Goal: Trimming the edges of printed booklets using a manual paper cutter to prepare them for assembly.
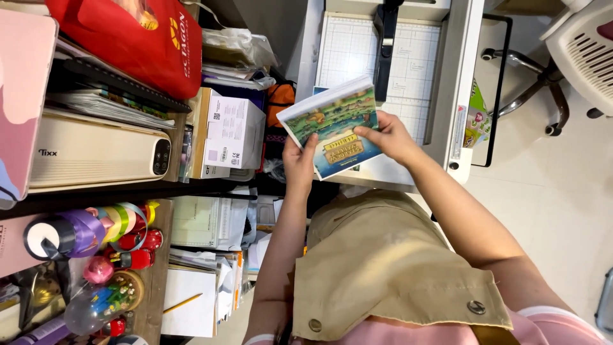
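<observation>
Both my hands hold a thick stack of printed cards or sheets (332,121) with a colourful cartoon landscape on top. My left hand (299,165) grips its near left edge from below, thumb on the picture. On the right side my right hand (389,135) pinches the stack, fingers lying across the top sheet. The stack hovers over the near edge of a white paper cutter (447,76) with a gridded bed and a black blade arm (385,45).
Left of me stand crowded shelves: a cream laminator (96,153), a white box (233,131), a red bag (134,38), ribbon rolls (76,233), small toys and paper piles (191,300). A white chair (575,51) stands at the far right on the pale floor.
</observation>
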